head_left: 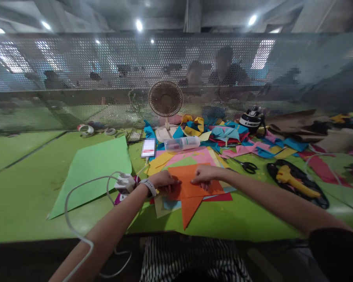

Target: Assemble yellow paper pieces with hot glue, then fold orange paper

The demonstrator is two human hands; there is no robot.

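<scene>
A sheet of orange paper (191, 188) lies in front of me on a stack of coloured sheets, and a pointed flap of it hangs toward the table's front edge. At its left side my left hand (164, 181) is closed on the paper, thumb on top and fingers curled under. My right hand (205, 176) pinches the same orange paper near its upper right, the fingers curled. Pink, yellow, red and pale sheets (161, 209) show around its edges. Just beyond the hands a clear plastic bottle (182, 143) lies on its side.
A large green sheet (97, 172) lies left, beside a white power adapter (125, 183) with a looping cable. Scissors (248, 166) and a yellow glue gun (297, 182) on a black tray are right. A fan (166, 100), a phone (148, 148) and paper scraps (226, 133) stand or lie behind.
</scene>
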